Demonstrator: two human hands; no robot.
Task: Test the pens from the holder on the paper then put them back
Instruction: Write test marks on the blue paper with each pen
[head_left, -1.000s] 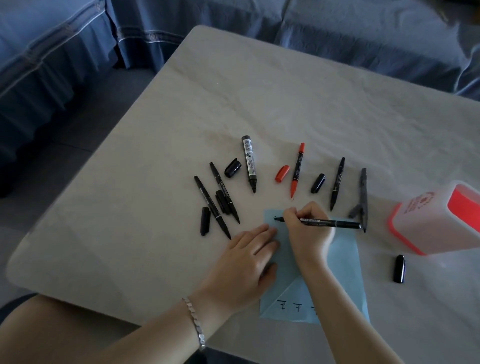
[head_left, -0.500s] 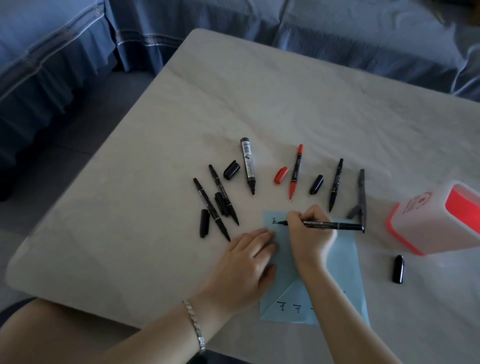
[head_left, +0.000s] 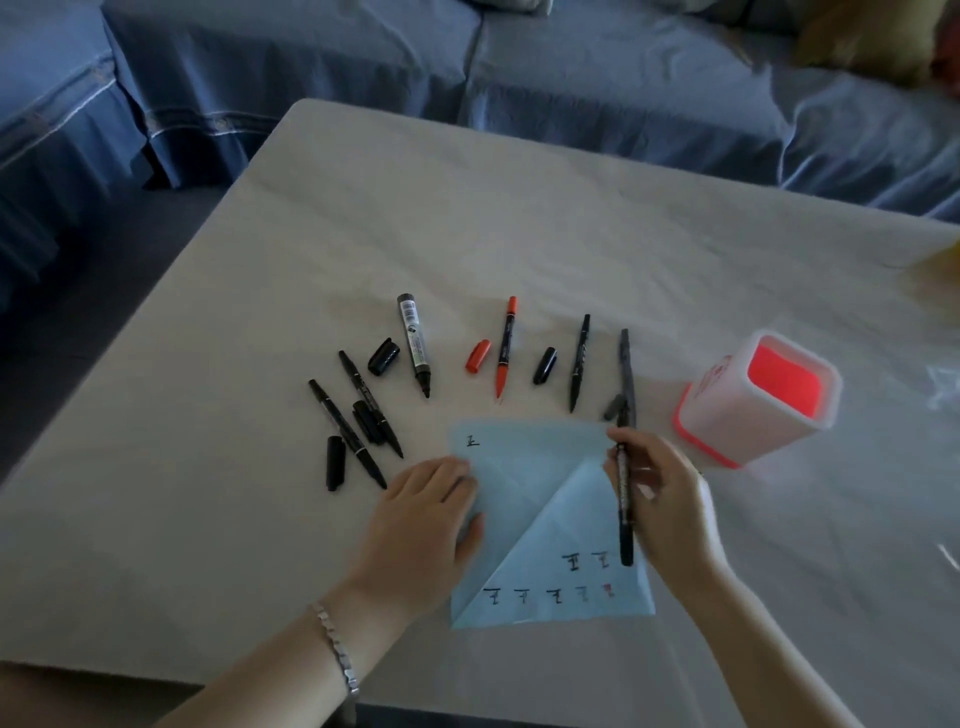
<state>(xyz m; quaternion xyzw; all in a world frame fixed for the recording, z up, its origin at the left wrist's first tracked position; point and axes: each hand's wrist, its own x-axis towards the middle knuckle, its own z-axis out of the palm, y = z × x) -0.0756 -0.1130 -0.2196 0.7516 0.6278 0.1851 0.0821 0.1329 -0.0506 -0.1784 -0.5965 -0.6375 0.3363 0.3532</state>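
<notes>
One pale table (head_left: 519, 234) is carrying everything: a white-and-red pen holder (head_left: 727, 415) is standing at right, and blue paper (head_left: 540, 467) is lying near the front edge. The left hand (head_left: 421, 519) is resting loosely on the paper, while the right hand (head_left: 660, 499) is gripping a black pen (head_left: 623, 514) over it. Six uncapped pens (head_left: 414, 343) are lying fanned beyond the paper.

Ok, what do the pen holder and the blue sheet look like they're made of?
The pen holder looks like moulded plastic: smooth white walls with rounded corners, and a red inside and base rim that glow as if translucent. The blue sheet seems thin paper, matte: it lies flat, shows a sharp diagonal fold and takes ink marks.
</notes>
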